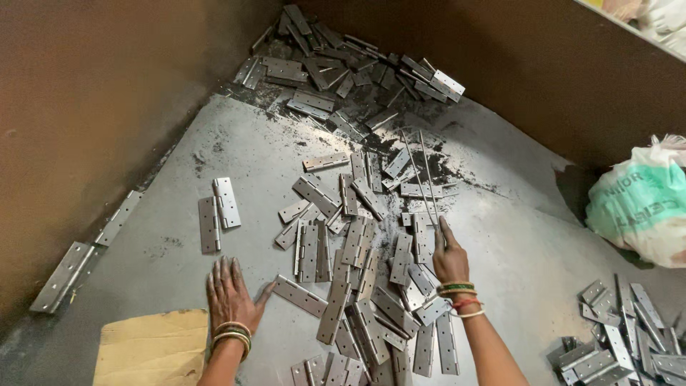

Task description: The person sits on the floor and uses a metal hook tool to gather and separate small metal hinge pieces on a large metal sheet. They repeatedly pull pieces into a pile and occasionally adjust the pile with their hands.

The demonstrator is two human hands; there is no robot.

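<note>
Presently, the right hand (449, 259) is closed around the lower ends of two thin metal rods (421, 175), pinching them between thumb and fingers. The rods are long, straight and grey, and they run up and away from the hand, spreading slightly apart toward their far tips above the scattered hinges. Bangles in green, red and white sit on that wrist.

The left hand (229, 293) lies flat and released, palm down, fingers spread on the grey metal floor (264, 157); it grips nothing. Its thumb points toward a single flat hinge leaf (300, 295) lying just beside it, whether touching cannot be told.

Between and ahead of the hands lies a loose spread of steel butt hinges (350, 250): silvery, rectangular, with screw holes and a knuckle along the middle, some open flat, some folded. A darker heap of hinges (343, 71) is piled in the far corner against the brown walls, with black grit on the floor below it. Two hinges (219, 213) lie apart to the left, upright side by side. A further pile (622, 336) sits at the lower right. A piece of cardboard (150, 347) lies beside the left forearm, and a white and green plastic bag (643, 204) rests at the right edge.
</note>
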